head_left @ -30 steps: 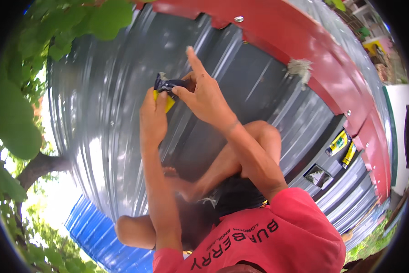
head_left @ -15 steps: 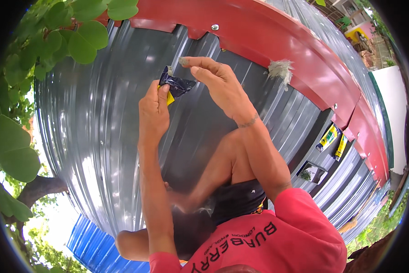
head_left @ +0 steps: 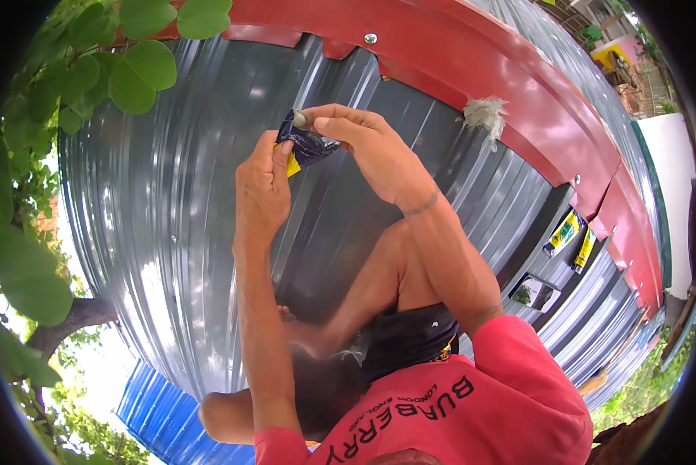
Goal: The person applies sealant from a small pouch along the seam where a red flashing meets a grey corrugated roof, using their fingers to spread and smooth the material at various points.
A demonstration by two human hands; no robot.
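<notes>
My left hand pinches a torn dark-blue and yellow foil packet between thumb and fingers, holding it up over the grey roof. At the packet's upper edge, grey paste covers the tip of my right index finger. My right hand comes in from the right with that finger stretched out and the thumb apart beneath it. The packet partly hides its other fingers. Whether the fingertip is inside the packet or against its edge, I cannot tell.
I sit on grey corrugated metal sheets below a red metal flashing with screws. A pale fibrous patch sticks to the flashing. Two yellow-and-blue packets and a dark shiny rectangle lie at right. Leaves overhang the left.
My right hand has moved slightly left and down, bringing the pasted fingertip to the packet's upper edge. My left hand keeps its hold, almost still.
</notes>
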